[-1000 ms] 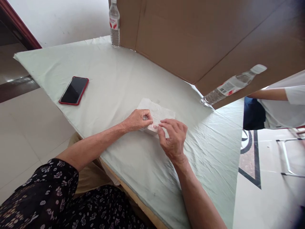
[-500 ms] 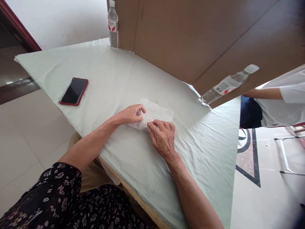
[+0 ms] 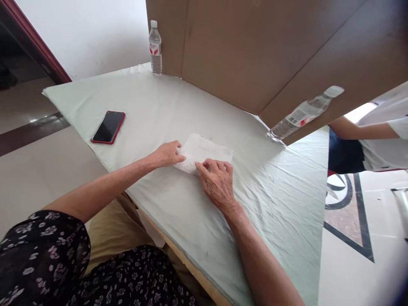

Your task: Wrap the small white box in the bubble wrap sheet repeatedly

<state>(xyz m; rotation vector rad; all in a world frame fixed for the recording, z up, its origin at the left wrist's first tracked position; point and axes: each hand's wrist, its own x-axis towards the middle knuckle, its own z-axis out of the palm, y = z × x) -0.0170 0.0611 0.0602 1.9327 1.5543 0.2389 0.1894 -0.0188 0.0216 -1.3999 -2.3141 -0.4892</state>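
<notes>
A small whitish sheet (image 3: pixel 207 148), thin and partly see-through, lies on the table; its lower left part looks bumpy, rather like bubble wrap. My left hand (image 3: pixel 166 154) is at the sheet's left edge, its thumb and forefinger apart with a gap between them. On the near edge, my right hand (image 3: pixel 218 180) has its fingers bent and the forefinger tip pressed on the sheet. Its thumb is close beside the forefinger, and the palm hides part of the sheet's lower right edge.
A red-cased phone (image 3: pixel 108 127) lies to the left on the pale green tablecloth (image 3: pixel 153 106). A big brown cardboard panel (image 3: pixel 223 51) stands behind, with an upright water bottle (image 3: pixel 155 49) and a tilted-looking bottle (image 3: pixel 302 114) against it. Another person's arm (image 3: pixel 366 131) shows at right.
My left hand has moved slightly left, away from the sheet's middle, uncovering more of it. My right hand stays at the near edge. The view has shifted a little.
</notes>
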